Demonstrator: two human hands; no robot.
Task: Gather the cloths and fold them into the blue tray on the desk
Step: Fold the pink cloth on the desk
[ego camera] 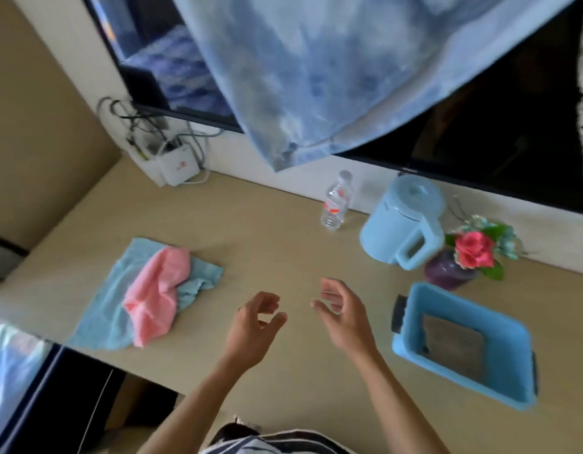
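Beige desk runs along a white wall, with a dark TV screen mounted above it. Tie-dye blue cloth hangs across the top of the view, in front of the screen; what holds it is out of view. White router box with tangled cables sits at the desk's far left corner. Clear water bottle stands near the wall, light blue kettle just right of it, then a purple vase with a pink flower.

Light blue cloth lies spread on the desk's left side, a crumpled pink cloth resting on top of it. Blue tray sits at the right near the front edge, with a flat brown item inside; cannot tell what it is. A small dark object touches the tray's far left corner.

Person's left hand and right hand hover over the desk's middle between cloths and tray, both loosely curled with fingers apart, gripping nothing. Striped clothing shows at the bottom edge.
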